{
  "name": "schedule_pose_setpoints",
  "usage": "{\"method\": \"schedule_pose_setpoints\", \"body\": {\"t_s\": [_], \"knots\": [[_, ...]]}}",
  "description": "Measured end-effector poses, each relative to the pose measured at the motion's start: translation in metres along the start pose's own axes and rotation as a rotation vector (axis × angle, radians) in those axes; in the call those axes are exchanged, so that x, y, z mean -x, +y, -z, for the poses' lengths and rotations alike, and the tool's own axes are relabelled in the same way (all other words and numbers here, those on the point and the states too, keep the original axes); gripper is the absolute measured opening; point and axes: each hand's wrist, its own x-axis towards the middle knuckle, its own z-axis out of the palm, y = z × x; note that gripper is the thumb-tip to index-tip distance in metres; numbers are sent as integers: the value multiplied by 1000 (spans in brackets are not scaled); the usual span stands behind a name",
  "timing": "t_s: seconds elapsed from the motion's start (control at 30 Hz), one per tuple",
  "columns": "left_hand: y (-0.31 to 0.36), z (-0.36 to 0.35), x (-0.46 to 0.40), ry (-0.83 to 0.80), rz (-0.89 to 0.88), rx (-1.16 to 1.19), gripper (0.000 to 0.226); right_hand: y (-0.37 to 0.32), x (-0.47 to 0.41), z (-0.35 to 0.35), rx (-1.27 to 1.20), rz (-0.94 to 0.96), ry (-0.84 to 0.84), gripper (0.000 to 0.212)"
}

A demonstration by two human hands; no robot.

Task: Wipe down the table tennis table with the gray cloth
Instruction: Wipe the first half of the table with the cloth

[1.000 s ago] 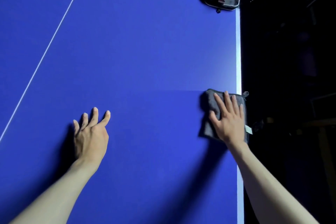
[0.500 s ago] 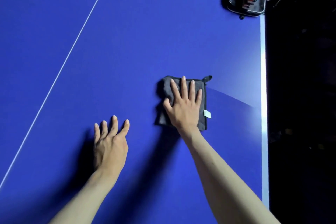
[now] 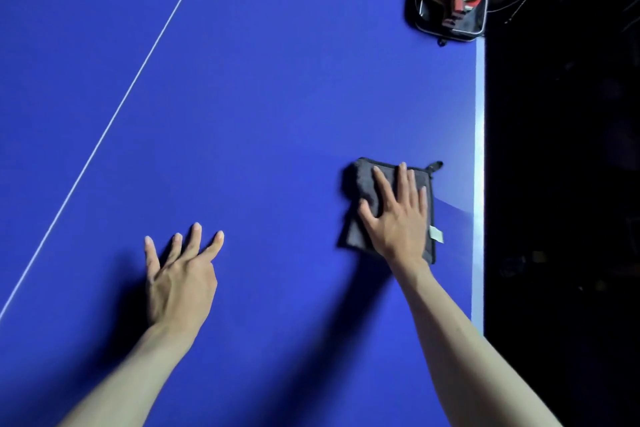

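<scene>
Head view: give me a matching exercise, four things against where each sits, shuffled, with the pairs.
Things:
1. gray cloth
2. left hand
3. paddle case
4. white line

Places:
A. far right corner of the table
B. under the flat right hand, near the right edge
C. flat on bare blue table, fingers spread
D. runs diagonally left of both hands

Pairs: 1-B, 2-C, 3-A, 4-D

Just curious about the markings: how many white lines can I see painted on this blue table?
2. A thin white line runs slantwise across the left part of the table. A wider white stripe follows the right edge. Others may lie outside the picture.
</scene>
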Motion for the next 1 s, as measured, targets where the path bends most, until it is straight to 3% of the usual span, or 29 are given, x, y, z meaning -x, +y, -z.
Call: {"method": "schedule_pose_setpoints", "body": {"t_s": [0.2, 0.47, 0.7, 0.87, 1.0], "knots": [[-2, -8, 0, 2, -45, -35, 65, 99, 12, 23, 55, -72, -7, 67], [-7, -19, -3, 35, -124, -61, 59, 84, 11, 16, 89, -135, 5, 70], [-15, -24, -4, -8, -180, -45, 63, 12, 11, 0, 120, -109, -17, 72], [-37, -18, -13, -8, -337, -24, 52, -71, 8, -18, 118, -105, -46, 73], [-75, -3, -38, 57, -464, 122, 44, -148, 2, -37, 127, -95, -48, 72]]}}
